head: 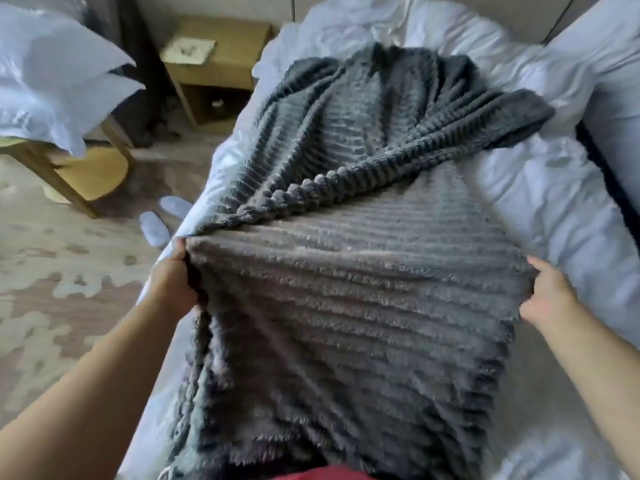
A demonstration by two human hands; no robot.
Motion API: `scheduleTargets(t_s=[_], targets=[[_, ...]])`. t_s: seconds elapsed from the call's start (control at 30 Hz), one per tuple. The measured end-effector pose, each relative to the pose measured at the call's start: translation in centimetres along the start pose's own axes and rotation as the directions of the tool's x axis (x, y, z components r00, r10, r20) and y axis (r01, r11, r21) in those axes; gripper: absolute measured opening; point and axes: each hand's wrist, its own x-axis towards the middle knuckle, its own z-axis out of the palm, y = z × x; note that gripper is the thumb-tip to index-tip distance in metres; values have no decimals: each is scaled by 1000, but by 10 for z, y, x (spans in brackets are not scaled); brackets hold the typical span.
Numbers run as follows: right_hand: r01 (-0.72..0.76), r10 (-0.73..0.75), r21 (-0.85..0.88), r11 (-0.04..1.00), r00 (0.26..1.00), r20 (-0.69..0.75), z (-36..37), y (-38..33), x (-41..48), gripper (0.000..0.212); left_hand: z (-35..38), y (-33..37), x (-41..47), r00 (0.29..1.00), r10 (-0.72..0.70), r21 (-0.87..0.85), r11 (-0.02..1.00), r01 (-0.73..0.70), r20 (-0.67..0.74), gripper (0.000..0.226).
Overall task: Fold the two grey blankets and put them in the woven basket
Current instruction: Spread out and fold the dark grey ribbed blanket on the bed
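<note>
Ribbed, fuzzy grey blanket stretched over the white bed, left hand and right hand gripping opposite edges, wooden nightstand beyond the bed's far left corner.

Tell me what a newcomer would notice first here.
A big grey ribbed blanket fills the middle, spread over the white bed. The left hand and right hand grip it at either side. On the floor at left lie two pale slippers.

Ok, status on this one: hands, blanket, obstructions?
Left hand, right hand each gripping grey ribbed blanket by near edge, stretched between them. Far end bunched on white duvet. Woven basket not in view.
</note>
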Motion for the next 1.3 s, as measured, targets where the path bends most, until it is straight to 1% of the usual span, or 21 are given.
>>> scheduleTargets(t_s=[0.07, 0.13, 0.17, 0.27, 0.3, 0.4, 0.47, 0.5, 0.57, 0.63, 0.7, 0.77, 0.83, 0.93, 1.0, 1.07, 1.13, 1.17, 1.2, 1.27, 1.3], targets=[[111, -114, 153, 982, 993, 10, -24, -16, -42, 16, -5, 16, -31, 996, 65, -191, 980, -52, 60, 53], [190, -210, 227, 955, 975, 69, -53, -19, -74, 33, -7, 22, -60, 990, 115, -265, 960, -90, 83, 52], [216, -239, 239, 947, 969, 68, -68, -18, -90, 36, -5, 20, -75, 992, 100, -225, 971, -79, 81, 52], [154, -164, 147, 977, 985, 61, -107, -7, -122, 52, -8, 15, -108, 998, 33, 140, 989, -40, 50, 39], [106, -109, 69, 992, 994, 33, -120, -1, -132, 51, -13, 14, -115, 995, -20, 252, 968, -5, 97, 39], [-127, 136, -223, 967, 990, 26, -153, 22, -155, 49, -31, 19, -139, 910, -298, 611, 789, 64, 290, 56], [-204, 236, -381, 902, 971, 40, -165, 33, -179, 58, -39, 26, -158, 868, -412, 743, 664, 78, 278, 58], [-190, 227, -412, 891, 973, 44, -169, 35, -192, 59, -43, 31, -166, 872, -408, 753, 654, 74, 269, 56], [-50, 84, -346, 937, 993, 82, -177, 31, -216, 46, -51, 42, -176, 890, -307, 661, 750, 9, 336, 49], [130, -113, -161, 978, 987, 111, -184, 24, -240, 32, -59, 51, -185, 859, -173, 434, 899, -62, 481, 35], [256, -258, 30, 966, 958, 128, -192, 23, -257, 29, -68, 53, -197, 816, -76, 264, 960, -95, 573, 27], [314, -328, 107, 943, 932, 157, -197, 28, -270, 38, -76, 50, -207, 811, -72, 227, 971, -77, 581, 24], [316, -332, 109, 942, 923, 194, -199, 38, -280, 41, -84, 45, -218, 815, -147, 294, 955, -30, 560, 23], [266, -290, 125, 956, 927, 240, -204, 48, -288, 49, -101, 43, -232, 833, -262, 478, 878, -4, 487, 25], [173, -222, 157, 972, 893, 392, -209, 56, -291, 60, -115, 42, -240, 855, -334, 618, 786, 20, 397, 25], [106, -139, 94, 990, 861, 490, -209, 60, -299, 69, -130, 40, -246, 878, -405, 784, 618, 56, 256, 26], [125, -114, 18, 992, 823, 556, -210, 61, -305, 67, -142, 33, -251, 883, -445, 893, 444, 71, 151, 25], [101, -74, -22, 995, 841, 536, -210, 63, -308, 66, -147, 29, -251, 883, -452, 912, 404, 76, 127, 24], [101, -55, -97, 990, 918, 393, -209, 63, -306, 65, -149, 23, -251, 888, -444, 911, 405, 79, 121, 22], [77, -56, -310, 948, 996, 76, -204, 64, -298, 66, -152, 12, -246, 906, -392, 863, 502, 63, 162, 14], [54, -52, -344, 938, 999, 16, -203, 63, -293, 64, -153, 7, -243, 916, -351, 817, 574, 47, 194, 10]])
